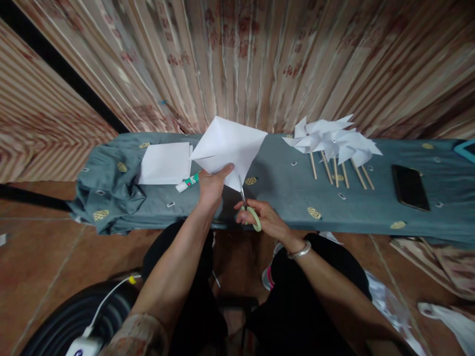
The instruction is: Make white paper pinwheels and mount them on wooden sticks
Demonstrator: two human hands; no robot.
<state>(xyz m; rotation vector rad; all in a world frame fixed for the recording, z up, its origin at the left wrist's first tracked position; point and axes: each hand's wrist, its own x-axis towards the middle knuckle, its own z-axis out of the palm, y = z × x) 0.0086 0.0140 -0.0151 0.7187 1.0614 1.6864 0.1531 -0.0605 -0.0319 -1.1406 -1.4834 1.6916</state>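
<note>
White paper (227,148) pinched in my left hand (211,185), above the counter (289,198) at 12 o'clock; my right hand (265,217) grips scissors (248,207) biting its lower corner. My thumb sits close to the blades — a nick, or a crooked cut if the sheet flexes.

Left hand (212,185) and right hand (264,217), both clenched.

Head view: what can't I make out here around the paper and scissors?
- Scissors: blade tips hidden behind the folded paper; one loop covered by the right hand.
- Glue stick: label too small to read.
- Left hand: fingers hidden behind the paper.
- Teal object: cut off by the right edge.
</note>
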